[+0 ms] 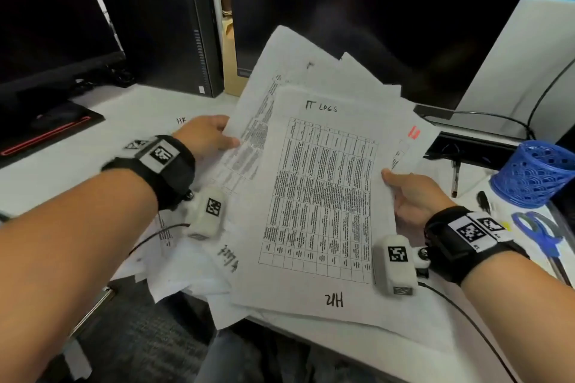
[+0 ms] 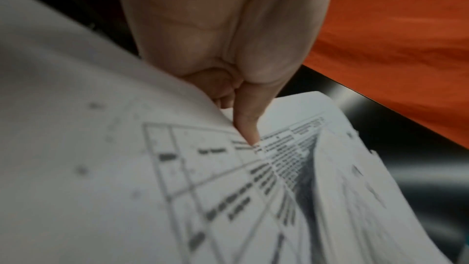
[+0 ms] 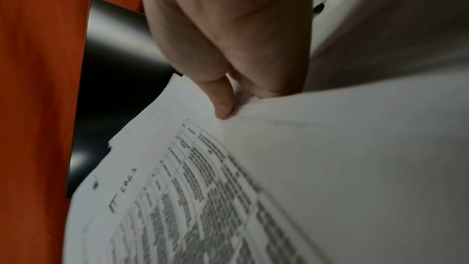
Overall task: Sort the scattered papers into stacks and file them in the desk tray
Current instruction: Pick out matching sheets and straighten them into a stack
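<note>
Two hands: the left hand point(image 1: 208, 134) and the right hand point(image 1: 413, 196). One fanned bundle of papers point(image 1: 323, 183), its sheets too overlapped to count. Two dark monitors point(image 1: 373, 9). One blue mesh cup point(image 1: 533, 172), with one pair of blue scissors point(image 1: 539, 235) and two pens point(image 1: 455, 177) beside it.

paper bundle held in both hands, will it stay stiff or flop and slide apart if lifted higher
Likely floppy: the paper bundle bows between the left hand and right hand. Sheets already fan unevenly, so they may slip apart. Probably light.
</note>
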Available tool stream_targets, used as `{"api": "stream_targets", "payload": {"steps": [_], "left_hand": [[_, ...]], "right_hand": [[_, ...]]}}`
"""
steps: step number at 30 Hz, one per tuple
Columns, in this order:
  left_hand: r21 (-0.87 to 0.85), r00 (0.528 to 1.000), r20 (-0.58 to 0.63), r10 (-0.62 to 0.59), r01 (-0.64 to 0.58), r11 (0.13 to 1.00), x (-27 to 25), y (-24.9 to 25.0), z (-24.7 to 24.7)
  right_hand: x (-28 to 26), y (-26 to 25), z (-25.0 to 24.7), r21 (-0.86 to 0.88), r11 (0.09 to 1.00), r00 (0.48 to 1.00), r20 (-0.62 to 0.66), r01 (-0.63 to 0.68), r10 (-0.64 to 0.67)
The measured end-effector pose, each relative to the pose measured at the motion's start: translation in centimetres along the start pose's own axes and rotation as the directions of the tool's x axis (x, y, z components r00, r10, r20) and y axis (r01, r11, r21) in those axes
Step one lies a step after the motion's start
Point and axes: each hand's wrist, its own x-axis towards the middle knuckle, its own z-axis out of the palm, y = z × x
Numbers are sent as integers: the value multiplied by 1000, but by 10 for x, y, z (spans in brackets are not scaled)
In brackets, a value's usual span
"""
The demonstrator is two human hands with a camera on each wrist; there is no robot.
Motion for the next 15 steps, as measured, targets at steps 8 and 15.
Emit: {"api": "stream_targets", "payload": {"steps": [8, 15], "left_hand": [[218, 979, 67, -192, 173, 960, -13, -5, 57], [108, 960, 106, -257, 246, 963, -27, 6, 71]], "right_hand": [[1, 16, 22, -286, 955, 996, -67, -72, 55], [-2, 13, 22, -470, 880, 997, 0, 67, -76]]}}
